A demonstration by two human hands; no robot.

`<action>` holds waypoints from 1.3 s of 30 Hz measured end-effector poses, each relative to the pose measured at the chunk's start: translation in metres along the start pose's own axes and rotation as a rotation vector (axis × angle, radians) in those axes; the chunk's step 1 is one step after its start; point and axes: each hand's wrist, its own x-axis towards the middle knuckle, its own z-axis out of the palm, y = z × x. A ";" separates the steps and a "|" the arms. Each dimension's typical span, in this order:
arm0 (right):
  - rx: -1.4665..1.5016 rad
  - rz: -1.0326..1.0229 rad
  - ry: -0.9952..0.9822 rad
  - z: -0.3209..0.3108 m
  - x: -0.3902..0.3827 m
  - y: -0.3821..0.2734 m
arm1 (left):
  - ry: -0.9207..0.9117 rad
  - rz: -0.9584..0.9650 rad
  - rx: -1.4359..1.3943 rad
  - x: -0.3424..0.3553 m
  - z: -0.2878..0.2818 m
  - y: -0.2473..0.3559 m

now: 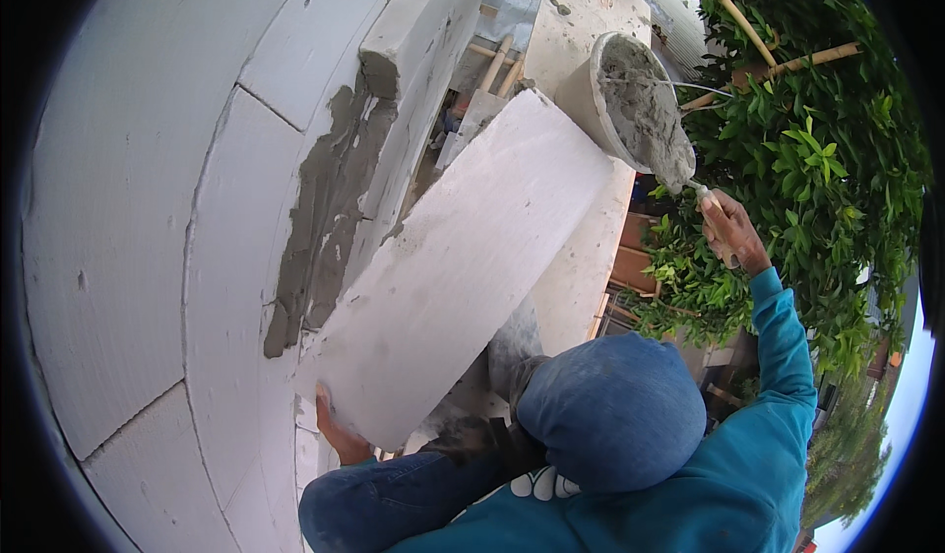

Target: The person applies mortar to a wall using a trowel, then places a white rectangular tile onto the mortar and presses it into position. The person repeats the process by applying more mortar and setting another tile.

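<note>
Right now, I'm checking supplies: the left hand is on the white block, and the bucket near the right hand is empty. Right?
Not empty: the head view shows grey mortar in the bucket near the right hand. The left hand is on the white block.

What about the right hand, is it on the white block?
No, the right hand grips a tool handle by the bucket; the left hand touches the white block.

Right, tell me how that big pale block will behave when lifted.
The pale block is probably stiff: its broad face looks flat. Its edges might chip; one long edge looks rough. Being long, it may swing or tip, with the left hand at one end.
</note>
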 end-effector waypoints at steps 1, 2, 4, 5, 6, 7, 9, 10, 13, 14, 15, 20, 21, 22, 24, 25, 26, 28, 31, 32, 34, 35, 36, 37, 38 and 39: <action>-0.002 0.012 0.010 0.004 -0.011 0.003 | 0.000 -0.001 0.012 0.000 0.002 0.001; -0.001 0.024 0.020 0.007 -0.018 0.007 | -0.001 -0.002 0.027 -0.001 0.002 0.001; 0.127 0.060 -0.031 0.016 -0.023 0.012 | -0.022 0.009 0.039 0.003 -0.005 -0.001; 0.193 0.077 -0.050 0.022 -0.026 0.013 | -0.038 0.015 0.046 0.005 -0.006 -0.001; 0.246 0.100 -0.067 0.026 -0.024 0.011 | -0.012 0.026 0.081 0.005 -0.007 -0.002; 0.303 0.124 -0.094 0.028 -0.020 0.005 | 0.013 0.036 0.113 0.001 0.001 0.000; 0.423 0.164 -0.158 0.024 -0.003 -0.007 | 0.051 0.039 0.116 -0.001 0.007 0.002; 0.369 0.181 -0.163 0.014 0.008 -0.013 | 0.063 0.028 0.083 -0.001 0.008 0.002; 0.155 0.197 -0.196 -0.044 0.044 -0.031 | 0.042 -0.007 0.025 0.001 0.009 -0.001; 0.028 0.208 -0.187 -0.066 0.057 -0.038 | 0.022 -0.020 0.008 0.002 0.009 -0.004; -0.099 0.217 -0.184 -0.080 0.067 -0.045 | 0.004 -0.026 -0.005 0.003 0.008 -0.005; -0.075 0.258 -0.112 -0.075 0.073 -0.020 | -0.049 -0.049 -0.102 0.007 -0.004 -0.006; -0.023 0.239 -0.109 -0.066 0.066 -0.008 | -0.018 -0.034 -0.082 0.005 -0.005 -0.006; 0.015 0.212 -0.095 -0.055 0.056 -0.001 | 0.012 -0.025 -0.056 0.005 -0.006 -0.005; 0.094 0.163 -0.060 -0.035 0.031 0.006 | 0.025 -0.019 -0.029 0.007 -0.009 -0.003; 0.104 0.120 -0.031 -0.021 0.013 0.002 | 0.017 -0.025 -0.029 0.008 -0.014 -0.004; 0.121 0.076 -0.009 -0.002 -0.005 -0.007 | 0.012 -0.025 -0.024 0.006 -0.018 -0.003; 0.053 -0.053 0.080 0.036 -0.030 -0.011 | -0.016 0.002 -0.006 0.004 -0.016 -0.003; -0.380 -0.419 0.388 0.108 -0.045 -0.009 | 0.016 0.014 -0.016 -0.001 -0.012 0.002; -0.524 -0.492 0.497 0.135 -0.044 -0.007 | 0.028 0.005 -0.038 -0.001 -0.011 0.001; -0.766 -0.419 0.522 0.159 -0.037 0.002 | 0.007 0.023 0.042 0.005 -0.009 -0.006; -0.847 -0.363 0.484 0.163 -0.034 -0.001 | -0.001 0.036 0.072 0.009 -0.010 -0.010; -0.802 -0.384 0.536 0.164 -0.040 -0.004 | -0.023 0.027 0.037 0.012 -0.010 -0.013; -0.732 -0.408 0.561 0.173 -0.045 -0.002 | -0.019 0.032 0.020 0.009 -0.011 -0.011; -0.664 -0.431 0.585 0.179 -0.046 -0.002 | -0.015 0.036 0.001 0.006 -0.012 -0.009; -0.663 -0.448 0.561 0.178 -0.046 -0.007 | -0.003 0.041 0.021 0.005 -0.010 -0.006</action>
